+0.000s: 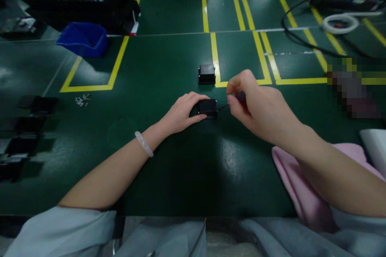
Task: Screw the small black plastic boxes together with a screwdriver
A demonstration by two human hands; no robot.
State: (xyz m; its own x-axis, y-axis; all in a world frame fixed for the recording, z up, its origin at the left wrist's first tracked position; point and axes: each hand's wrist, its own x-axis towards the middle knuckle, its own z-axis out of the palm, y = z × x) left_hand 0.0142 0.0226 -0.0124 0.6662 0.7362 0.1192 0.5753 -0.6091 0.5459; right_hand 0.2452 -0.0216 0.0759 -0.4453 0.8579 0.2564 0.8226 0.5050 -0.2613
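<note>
A small black box [208, 107] lies on the green table, gripped along its left side by the thumb and fingers of my left hand [187, 110]. My right hand [255, 102] is closed around a screwdriver [222, 107]. Its thin dark shaft reaches the lower right corner of the box; most of the handle is hidden in my fingers. Just behind stands a second black box [206, 74] of the same sort, untouched. To the left, a little heap of small silvery screws [82, 100] lies on the table.
Farther left are a blue bin [83, 39], a large black tray [81, 4] and a row of black boxes [22, 144]. Pink cloth [292, 176] lies under my right forearm. At the back right are a black cable [285, 24] and a white coil [340, 24].
</note>
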